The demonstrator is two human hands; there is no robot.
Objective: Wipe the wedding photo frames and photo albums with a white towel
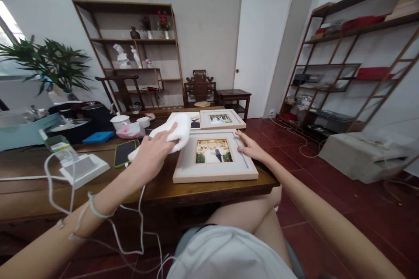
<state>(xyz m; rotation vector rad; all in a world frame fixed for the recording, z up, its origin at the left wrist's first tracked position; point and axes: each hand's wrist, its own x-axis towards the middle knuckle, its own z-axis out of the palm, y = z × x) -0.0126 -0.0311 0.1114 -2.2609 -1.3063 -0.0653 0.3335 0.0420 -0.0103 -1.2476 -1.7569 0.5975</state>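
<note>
A light wood picture frame (215,177) with a white mat and a small wedding photo (213,151) lies flat at the table's near edge. My left hand (156,150) is closed on a white cloth (178,128), which sits over the frame's left side; whether the cloth touches the glass I cannot tell. My right hand (250,144) rests on the frame's right edge, fingers spread. Just behind lies a second framed photo (222,119), beside another flat white-bordered picture (195,117) partly hidden by the cloth.
A phone (125,153) in a green case, a blue flat box (98,137), white cups (119,121) and a white stand (84,170) crowd the wooden table's left. White cables (142,218) hang over its near edge. Shelves (131,41) and a door (262,52) are behind.
</note>
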